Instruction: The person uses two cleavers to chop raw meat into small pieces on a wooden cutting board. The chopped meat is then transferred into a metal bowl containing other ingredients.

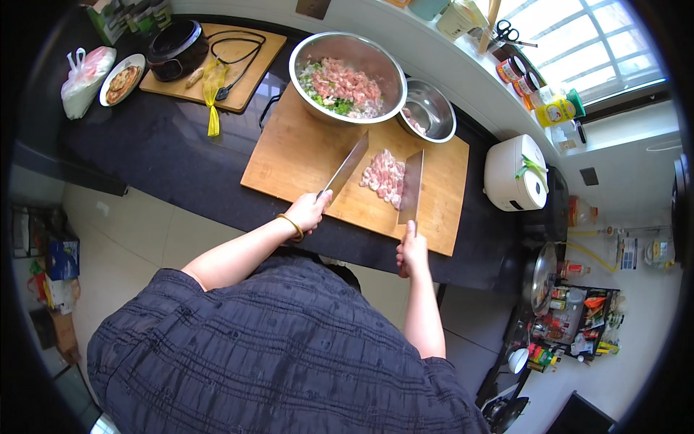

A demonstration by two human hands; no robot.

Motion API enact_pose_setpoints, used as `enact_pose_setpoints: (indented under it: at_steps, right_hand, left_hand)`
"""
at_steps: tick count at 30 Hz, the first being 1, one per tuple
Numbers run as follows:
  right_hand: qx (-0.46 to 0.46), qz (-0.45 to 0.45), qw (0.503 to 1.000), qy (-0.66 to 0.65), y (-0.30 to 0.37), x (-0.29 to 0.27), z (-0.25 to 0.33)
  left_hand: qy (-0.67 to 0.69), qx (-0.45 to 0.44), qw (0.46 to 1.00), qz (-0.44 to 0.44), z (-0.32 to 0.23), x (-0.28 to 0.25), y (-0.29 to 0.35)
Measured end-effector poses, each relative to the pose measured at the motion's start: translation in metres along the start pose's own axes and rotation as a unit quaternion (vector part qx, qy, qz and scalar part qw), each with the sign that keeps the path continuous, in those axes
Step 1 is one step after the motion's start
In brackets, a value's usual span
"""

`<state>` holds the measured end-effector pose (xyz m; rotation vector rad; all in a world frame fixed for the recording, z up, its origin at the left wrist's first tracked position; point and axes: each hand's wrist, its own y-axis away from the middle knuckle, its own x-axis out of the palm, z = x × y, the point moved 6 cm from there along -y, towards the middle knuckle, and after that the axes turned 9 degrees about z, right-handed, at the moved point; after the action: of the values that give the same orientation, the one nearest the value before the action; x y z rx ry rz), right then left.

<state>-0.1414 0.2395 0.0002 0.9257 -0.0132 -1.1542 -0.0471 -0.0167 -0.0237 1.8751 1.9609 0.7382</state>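
Observation:
Each of my hands is closed round the handle of a kitchen knife. In my left hand (pixel 309 211) is a long-bladed knife (pixel 345 168), its blade slanting up and right over the wooden cutting board (pixel 300 163). My right hand (pixel 413 251) grips a broad cleaver (pixel 411 186), whose blade stands along the right side of a pile of chopped pink meat (pixel 384 176). The left knife is apart from the pile. On the board's far edge rests a large steel bowl (pixel 396 98) with minced meat (pixel 347 79) and chopped greens.
A smaller steel bowl (pixel 442 114) with some meat stands behind the board. To the right is a white rice cooker (pixel 506 173). At the left are a second board (pixel 249 72) with a black pot (pixel 176 54) and cord, a plate (pixel 108 88) and a plastic bag (pixel 85 87).

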Motion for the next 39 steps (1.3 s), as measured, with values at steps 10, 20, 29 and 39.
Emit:
enact_pose_setpoints:
  at_steps: [10,20,29,39]
  right_hand:
    - [0.019,0.042,0.997,-0.062,-0.003,-0.019,-0.006]
    - [0.064,0.169,0.890,-0.418,-0.024,0.010,-0.073]
    - [0.022,0.101,0.969,-0.223,-0.020,0.030,0.010]
    - [-0.137,0.018,0.983,0.118,0.004,0.066,0.028]
  left_hand:
    - [-0.002,-0.015,1.000,0.002,0.003,-0.003,-0.003]
    - [-0.012,-0.022,1.000,0.005,0.003,-0.006,-0.005]
    - [-0.018,-0.024,1.000,0.011,0.003,-0.006,-0.006]
    - [0.036,-0.032,0.999,0.003,0.009,-0.004,-0.007]
